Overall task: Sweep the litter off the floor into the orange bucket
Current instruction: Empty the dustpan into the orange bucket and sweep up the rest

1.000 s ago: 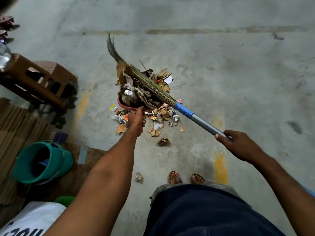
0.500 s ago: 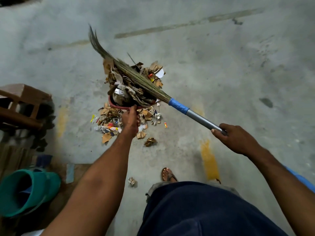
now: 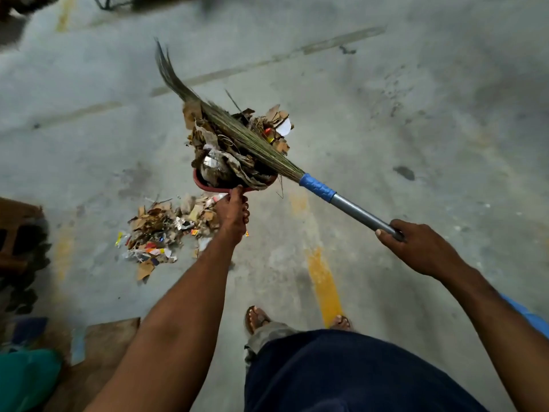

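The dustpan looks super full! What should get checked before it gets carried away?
1. Left hand grips the dustpan: ok.
2. Right hand grips the broom: ok.
3. Broom bristles lie across the heaped litter: ok.
4. Floor swept: not ok, a litter pile lies there.
5. Way to the orange bucket: cannot tell, it is out of view.

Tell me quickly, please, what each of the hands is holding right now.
Left hand: grips the loaded red dustpan.
Right hand: grips the broom handle.
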